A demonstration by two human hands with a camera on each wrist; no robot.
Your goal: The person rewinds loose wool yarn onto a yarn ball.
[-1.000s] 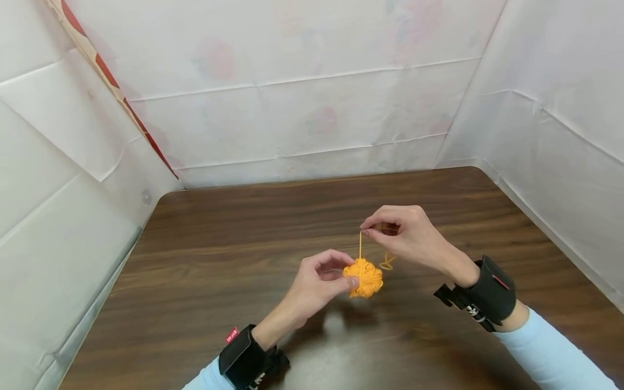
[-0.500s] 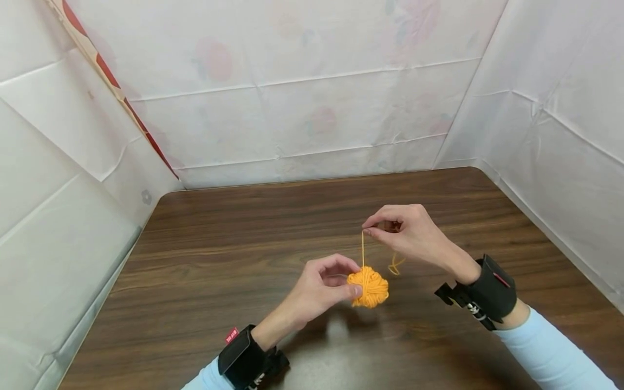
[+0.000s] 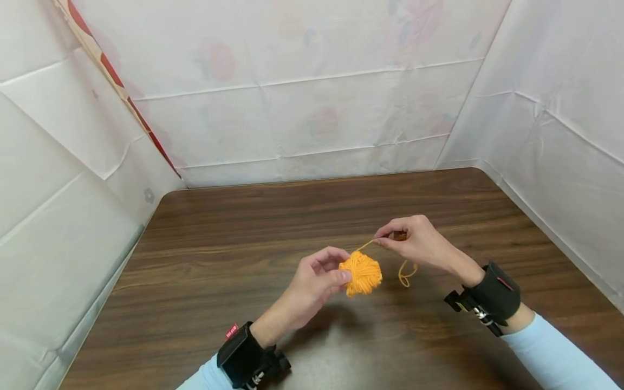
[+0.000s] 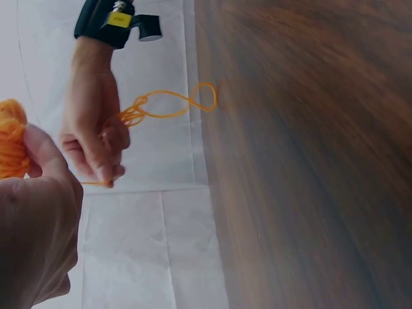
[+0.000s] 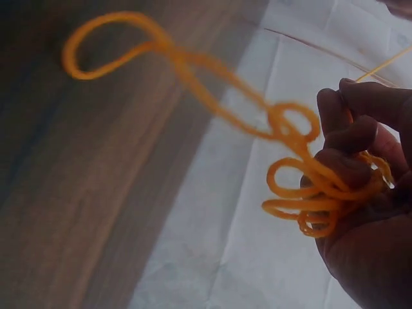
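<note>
Left hand grips yarn ball above table. Right hand pinches strand beside ball; loose loops bunched in palm may tangle if pulled.

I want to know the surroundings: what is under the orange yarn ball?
Under the yarn ball, which the left hand holds up, only the bare brown table and a shadow show. The ball's underside is hidden.

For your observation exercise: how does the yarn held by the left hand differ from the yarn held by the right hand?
The left hand grips a tightly wound yarn ball; the right hand pinches a loose strand. The ball is compact and round; the strand's slack loops dangle from the fingers. Both are orange, one continuous yarn.
</note>
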